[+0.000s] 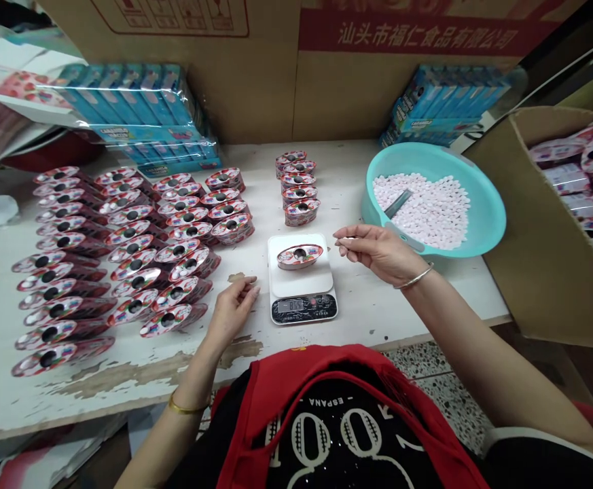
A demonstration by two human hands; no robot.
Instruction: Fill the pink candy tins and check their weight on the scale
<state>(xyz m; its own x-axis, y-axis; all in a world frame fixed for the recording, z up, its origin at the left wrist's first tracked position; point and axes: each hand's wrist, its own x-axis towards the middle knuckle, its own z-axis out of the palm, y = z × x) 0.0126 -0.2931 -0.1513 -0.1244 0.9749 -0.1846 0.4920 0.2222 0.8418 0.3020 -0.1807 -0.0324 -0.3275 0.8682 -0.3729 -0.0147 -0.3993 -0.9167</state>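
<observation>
A white kitchen scale lies on the worktop in front of me, its display lit but hard to read. On its plate stands one oval printed candy container with a round hole in the top. My right hand hovers right of it, thumb and fingertips pinched around a small pale bit that looks like a candy. To the scale's left, my left hand rests on the worktop, fingers loosely bent and holding nothing. A turquoise basin holds many pale pink candies and a metal scoop.
Rows of similar containers fill the left side; a short column stands behind the scale. Wrapped blue packs and more packs flank a large carton. An open carton at right holds more containers.
</observation>
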